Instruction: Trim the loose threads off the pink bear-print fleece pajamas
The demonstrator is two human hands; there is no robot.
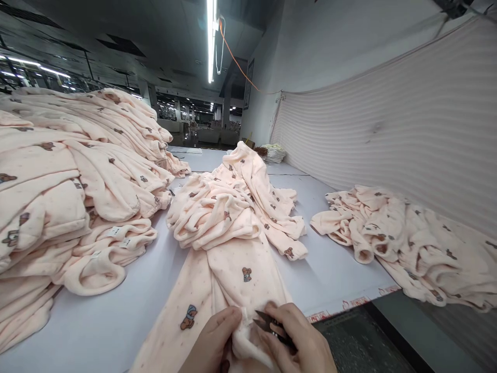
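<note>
The counter (310, 192) spreads beneath and around the middle garment (236, 241), a pale pink piece printed with small bears. A striped sheet (388, 129) hangs to the right of that garment and beyond it. The big heap (89, 171) of matching clothes is left of it; the smaller heap (411, 243) is right of it, overhanging the edge. At the garment's near end, the left hand (215, 339) has its grip closed on a fold. Just right of that fold, the right hand's (301, 339) grip is wrapped around dark snips (264, 326), blades slightly parted.
</note>
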